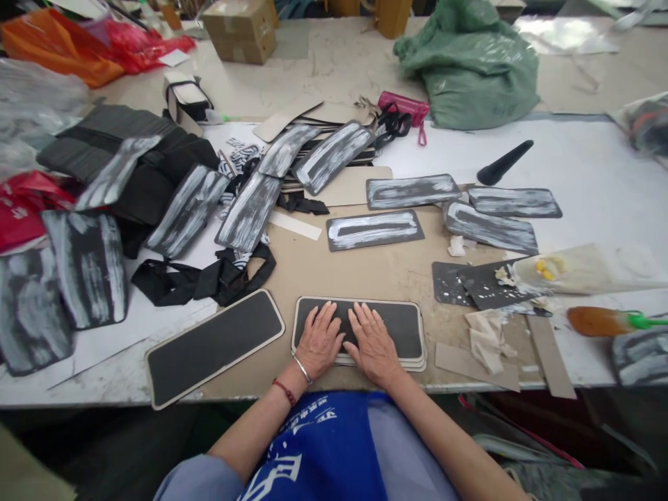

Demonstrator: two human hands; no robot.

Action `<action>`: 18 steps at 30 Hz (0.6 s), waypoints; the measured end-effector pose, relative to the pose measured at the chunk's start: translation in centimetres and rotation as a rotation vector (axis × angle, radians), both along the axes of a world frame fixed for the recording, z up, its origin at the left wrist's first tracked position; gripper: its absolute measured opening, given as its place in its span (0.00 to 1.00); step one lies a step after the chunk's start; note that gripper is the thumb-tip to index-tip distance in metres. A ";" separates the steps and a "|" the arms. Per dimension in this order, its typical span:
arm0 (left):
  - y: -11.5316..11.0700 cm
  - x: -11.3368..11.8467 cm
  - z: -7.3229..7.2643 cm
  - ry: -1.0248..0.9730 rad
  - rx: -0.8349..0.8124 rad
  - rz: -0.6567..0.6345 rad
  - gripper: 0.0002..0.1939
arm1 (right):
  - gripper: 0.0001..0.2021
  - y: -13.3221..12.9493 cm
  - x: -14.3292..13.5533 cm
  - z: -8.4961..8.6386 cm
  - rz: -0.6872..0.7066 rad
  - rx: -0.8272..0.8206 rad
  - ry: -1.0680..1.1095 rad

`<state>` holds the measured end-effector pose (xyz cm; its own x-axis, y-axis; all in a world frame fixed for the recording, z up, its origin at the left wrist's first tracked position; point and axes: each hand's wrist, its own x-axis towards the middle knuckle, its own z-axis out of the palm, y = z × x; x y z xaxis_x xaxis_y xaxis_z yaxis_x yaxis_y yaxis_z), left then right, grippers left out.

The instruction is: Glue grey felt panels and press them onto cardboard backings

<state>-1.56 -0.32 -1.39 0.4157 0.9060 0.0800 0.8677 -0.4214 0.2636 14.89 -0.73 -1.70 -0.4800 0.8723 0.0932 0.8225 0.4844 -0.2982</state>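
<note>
Both my hands lie flat on a dark rectangular panel with a pale border (401, 327), the top one of a small stack near the table's front edge. My left hand (318, 341) rests on its left half, fingers stretched forward. Just beside it, my right hand (372, 344) presses near the middle with fingers spread a little. Another pale-edged dark panel (213, 348) lies tilted to the left, partly over the table edge. Beyond my hands, dark strips smeared with white paste, such as one strip (374, 231), lie face up.
Several more smeared pieces (86, 268) spread left over a black bag (156, 163) and black straps (203, 278). To the right are scraps (485, 341), a glue-crusted sheet (568, 268) and an amber bottle (600, 320). A green plastic bag (470, 69) and carton (240, 31) stand behind.
</note>
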 end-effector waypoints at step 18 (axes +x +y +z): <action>1.3 0.2 -0.8 0.115 -0.110 0.016 0.31 | 0.28 1.6 9.8 -2.1 -0.323 -0.023 -0.093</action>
<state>-1.32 0.96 -2.23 0.4015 0.9134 -0.0672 0.9014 -0.3812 0.2053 24.69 0.84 -3.84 -0.1842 0.9820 0.0406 0.9566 0.1887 -0.2219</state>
